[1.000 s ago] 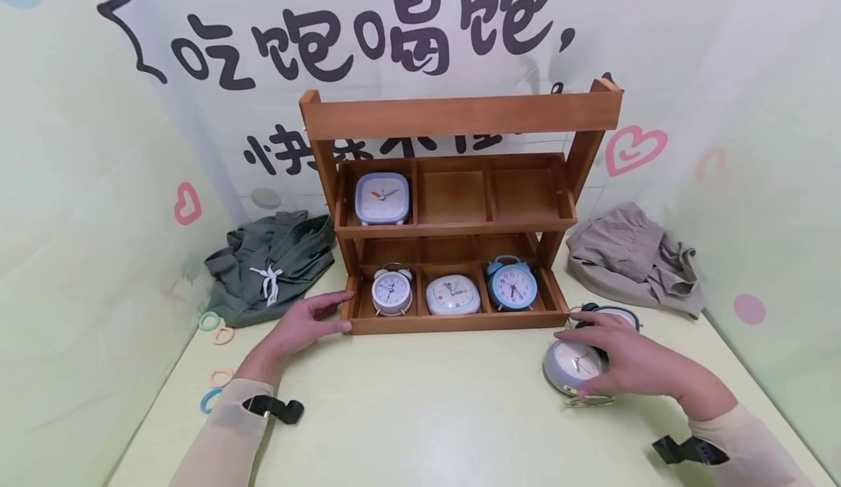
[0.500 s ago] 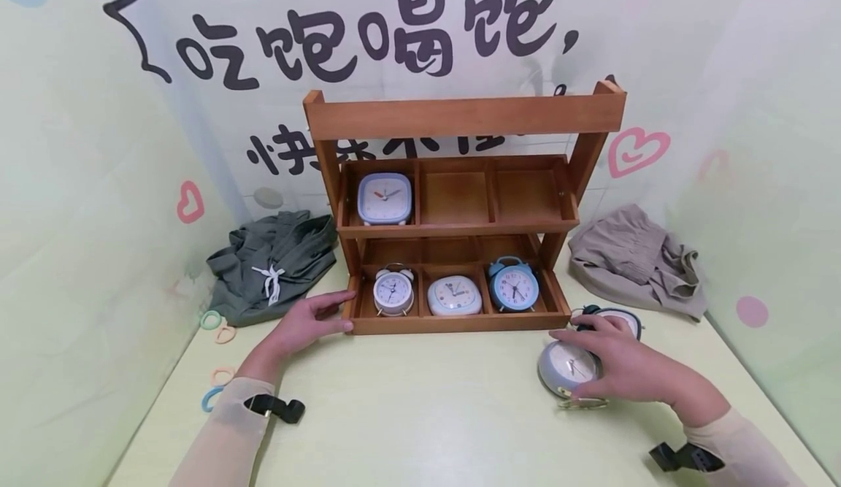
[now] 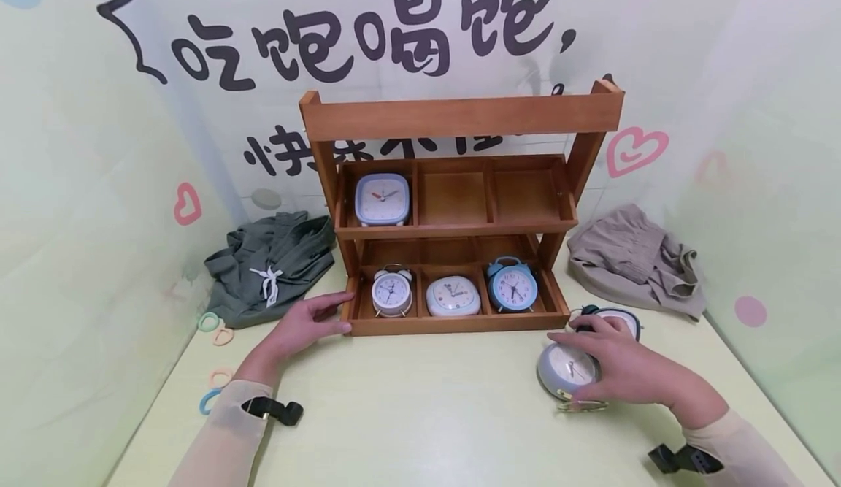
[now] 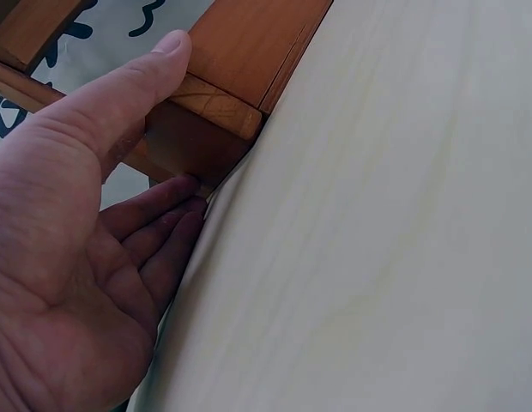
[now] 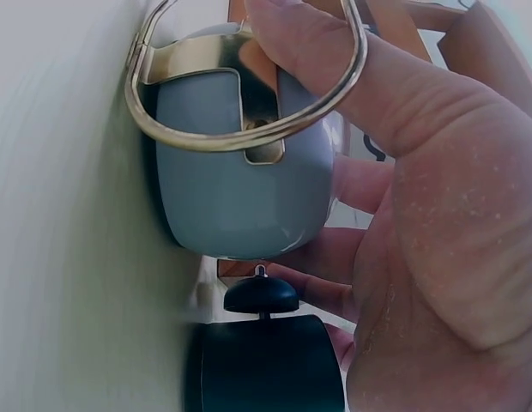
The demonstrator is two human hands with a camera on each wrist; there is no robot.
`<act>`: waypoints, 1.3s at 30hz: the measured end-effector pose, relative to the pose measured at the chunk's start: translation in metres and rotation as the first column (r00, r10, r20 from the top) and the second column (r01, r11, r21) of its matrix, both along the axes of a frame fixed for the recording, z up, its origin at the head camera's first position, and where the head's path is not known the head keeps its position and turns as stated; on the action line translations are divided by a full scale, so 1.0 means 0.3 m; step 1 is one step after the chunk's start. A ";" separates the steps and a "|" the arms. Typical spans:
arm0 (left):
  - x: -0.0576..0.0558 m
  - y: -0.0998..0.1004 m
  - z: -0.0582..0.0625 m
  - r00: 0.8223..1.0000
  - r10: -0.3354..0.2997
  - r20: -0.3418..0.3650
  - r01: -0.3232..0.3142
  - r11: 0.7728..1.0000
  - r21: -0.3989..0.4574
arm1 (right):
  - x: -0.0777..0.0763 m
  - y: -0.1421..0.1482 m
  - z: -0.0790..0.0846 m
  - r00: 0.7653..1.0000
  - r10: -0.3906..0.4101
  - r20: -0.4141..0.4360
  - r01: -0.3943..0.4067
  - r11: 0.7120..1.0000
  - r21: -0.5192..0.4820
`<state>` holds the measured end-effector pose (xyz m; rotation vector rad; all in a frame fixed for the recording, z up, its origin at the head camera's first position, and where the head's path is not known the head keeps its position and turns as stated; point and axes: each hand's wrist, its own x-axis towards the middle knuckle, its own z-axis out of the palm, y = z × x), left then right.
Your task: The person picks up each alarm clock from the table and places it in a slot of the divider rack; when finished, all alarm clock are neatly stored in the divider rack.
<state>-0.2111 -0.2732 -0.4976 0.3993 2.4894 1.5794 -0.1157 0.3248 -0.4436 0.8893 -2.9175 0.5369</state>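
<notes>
My right hand (image 3: 631, 366) grips a grey-blue alarm clock (image 3: 570, 364) with a white face, tilted back low over the table right of the shelf. In the right wrist view my thumb lies over its gold bracket and the wire handle (image 5: 249, 137) loops out. Just behind is a dark green alarm clock (image 5: 275, 369), partly hidden by the hand in the head view. My left hand (image 3: 305, 330) touches the lower left corner of the wooden shelf (image 3: 460, 116), thumb at its front edge, fingers straight along its side.
In the lower row stand a white twin-bell clock (image 3: 392, 293), a rounded white clock (image 3: 453, 296) and a blue twin-bell clock (image 3: 513, 288). A square blue-rimmed clock (image 3: 382, 199) is above. Dark green clothing (image 3: 269, 268) and taupe clothing (image 3: 634, 264) flank the shelf; several rings lie left.
My right hand and the grey-blue alarm clock have shifted slightly left and toward me. My left hand stays at the shelf corner.
</notes>
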 end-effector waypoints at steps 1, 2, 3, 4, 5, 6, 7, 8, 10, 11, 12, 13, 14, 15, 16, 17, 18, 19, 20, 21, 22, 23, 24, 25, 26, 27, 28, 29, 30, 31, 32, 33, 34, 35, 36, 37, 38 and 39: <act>0.003 -0.001 -0.002 1.000 -0.001 0.000 0.001 1.000 0.002 | 0.001 -0.003 0.002 1.000 -0.001 0.003 0.001 1.000 0.004; 0.006 -0.002 -0.003 1.000 -0.004 -0.003 0.004 1.000 0.002 | 0.002 -0.005 0.004 1.000 0.000 0.006 0.000 1.000 0.006; 0.009 -0.003 -0.004 1.000 -0.006 -0.004 0.006 1.000 0.002 | 0.003 -0.008 0.005 1.000 0.001 0.007 -0.001 1.000 0.009; 0.011 -0.004 -0.005 1.000 -0.005 -0.003 0.005 1.000 0.003 | 0.002 -0.009 0.006 1.000 0.006 0.003 -0.006 1.000 0.012; 0.013 -0.004 -0.006 1.000 -0.002 -0.001 0.002 1.000 0.004 | 0.002 -0.010 0.007 1.000 0.008 0.000 -0.008 1.000 0.016; 0.013 -0.004 -0.007 1.000 0.000 -0.001 0.000 1.000 0.002 | 0.001 -0.010 0.006 1.000 0.014 -0.008 -0.014 1.000 0.016; 0.014 -0.003 -0.005 1.000 0.005 0.001 -0.005 1.000 0.000 | 0.000 -0.008 0.005 1.000 0.020 -0.018 -0.020 1.000 0.015; 0.013 -0.001 -0.004 1.000 0.005 -0.004 -0.005 1.000 -0.004 | -0.001 -0.006 0.005 0.999 0.028 -0.031 -0.027 1.000 0.014; 0.010 0.002 -0.002 1.000 0.011 -0.004 -0.011 1.000 -0.005 | -0.005 -0.004 0.002 0.997 0.045 -0.058 -0.045 0.999 0.014; 0.008 0.003 -0.002 1.000 0.011 -0.007 -0.011 1.000 -0.006 | -0.005 -0.003 0.000 0.996 0.053 -0.071 -0.052 0.999 0.012; 0.007 0.003 -0.001 1.000 0.006 -0.015 -0.006 1.000 -0.010 | -0.007 -0.004 -0.002 0.994 0.063 -0.088 -0.062 0.998 0.010; 0.006 0.004 -0.001 1.000 0.006 -0.015 -0.006 1.000 -0.009 | -0.008 -0.005 -0.004 0.992 0.072 -0.105 -0.072 0.997 0.007; 0.005 0.004 0.000 1.000 0.001 -0.018 -0.001 1.000 -0.008 | -0.009 -0.006 -0.008 0.989 0.081 -0.124 -0.081 0.997 0.007; 0.005 0.003 0.000 1.000 0.002 -0.017 -0.002 1.000 -0.006 | -0.010 -0.008 -0.012 0.986 0.091 -0.139 -0.091 0.996 0.004; 0.006 0.002 0.000 1.000 -0.001 -0.021 0.001 1.000 -0.008 | -0.010 -0.011 -0.014 0.983 0.097 -0.154 -0.098 0.995 0.003; 0.007 0.001 0.002 1.000 -0.008 -0.027 0.007 1.000 -0.010 | -0.010 -0.014 -0.015 0.981 0.101 -0.167 -0.102 0.995 -0.002; 0.008 0.000 0.003 0.999 -0.010 -0.030 0.010 1.000 -0.008 | -0.011 -0.017 -0.017 0.978 0.105 -0.178 -0.107 0.994 -0.005; 0.009 0.000 0.004 0.999 -0.009 -0.030 0.009 1.000 -0.004 | -0.012 -0.021 -0.018 0.976 0.111 -0.187 -0.114 0.993 -0.007; 0.009 -0.001 0.005 0.999 -0.008 -0.031 0.008 1.000 0.000 | -0.014 -0.025 -0.019 0.973 0.119 -0.197 -0.124 0.992 -0.009; 0.010 -0.003 0.005 0.999 -0.007 -0.033 0.007 1.000 -0.001 | -0.015 -0.031 -0.018 0.971 0.127 -0.204 -0.132 0.991 -0.010; 0.009 -0.004 0.006 0.999 -0.008 -0.033 0.007 1.000 -0.001 | -0.017 -0.036 -0.018 0.967 0.136 -0.214 -0.141 0.990 -0.009; 0.009 -0.005 0.006 0.999 -0.007 -0.032 0.007 1.000 -0.001 | -0.019 -0.040 -0.019 0.963 0.148 -0.225 -0.154 0.988 -0.009; 0.010 -0.005 0.006 1.000 -0.005 -0.029 0.005 1.000 0.002 | -0.022 -0.044 -0.020 0.958 0.160 -0.237 -0.166 0.986 -0.006; 0.009 -0.005 0.006 1.000 -0.004 -0.024 0.004 1.000 0.001 | -0.023 -0.048 -0.020 0.952 0.172 -0.252 -0.179 0.984 -0.004; 0.008 -0.005 0.005 1.000 -0.004 -0.020 0.004 1.000 0.001 | -0.024 -0.052 -0.020 0.947 0.181 -0.267 -0.188 0.982 -0.002; 0.007 -0.005 0.006 1.000 -0.005 -0.018 0.005 1.000 -0.003 | -0.024 -0.054 -0.021 0.941 0.187 -0.281 -0.194 0.981 0.003; 0.006 -0.003 0.007 1.000 -0.007 -0.017 0.007 1.000 0.000 | -0.025 -0.056 -0.021 0.937 0.191 -0.294 -0.199 0.980 0.003; 0.005 -0.002 0.007 1.000 -0.009 -0.016 0.009 1.000 0.000 | -0.025 -0.058 -0.020 0.933 0.193 -0.305 -0.201 0.980 0.005; 0.004 -0.002 0.008 1.000 -0.010 -0.015 0.010 1.000 0.001 | -0.024 -0.060 -0.020 0.931 0.191 -0.312 -0.199 0.980 0.005; 0.003 -0.001 0.009 1.000 -0.013 -0.016 0.013 1.000 0.000 | -0.024 -0.062 -0.019 0.929 0.189 -0.317 -0.197 0.980 0.006; 0.003 0.000 0.010 1.000 -0.012 -0.015 0.012 1.000 0.001 | -0.023 -0.064 -0.018 0.929 0.185 -0.320 -0.193 0.981 0.008; 0.003 0.001 0.011 1.000 -0.013 -0.016 0.013 1.000 -0.002 | -0.023 -0.067 -0.016 0.929 0.181 -0.323 -0.188 0.982 0.010; 0.003 0.001 0.011 1.000 -0.014 -0.015 0.014 1.000 -0.002 | -0.022 -0.070 -0.014 0.929 0.179 -0.325 -0.185 0.983 0.011; 0.003 0.001 0.012 1.000 -0.014 -0.013 0.014 1.000 -0.003 | -0.022 -0.073 -0.011 0.929 0.177 -0.326 -0.182 0.983 0.014; 0.003 0.002 0.012 1.000 -0.014 -0.012 0.014 1.000 -0.004 | -0.022 -0.077 -0.008 0.928 0.176 -0.327 -0.181 0.983 0.017; 0.004 0.002 0.012 1.000 -0.014 -0.011 0.014 1.000 -0.005 | -0.023 -0.080 -0.004 0.927 0.178 -0.330 -0.183 0.983 0.018; 0.003 0.002 0.010 1.000 -0.012 -0.009 0.012 1.000 -0.005 | -0.023 -0.083 0.000 0.926 0.180 -0.331 -0.185 0.983 0.018; 0.003 0.002 0.010 1.000 -0.012 -0.009 0.012 1.000 -0.004 | -0.024 -0.086 0.004 0.926 0.183 -0.331 -0.188 0.982 0.017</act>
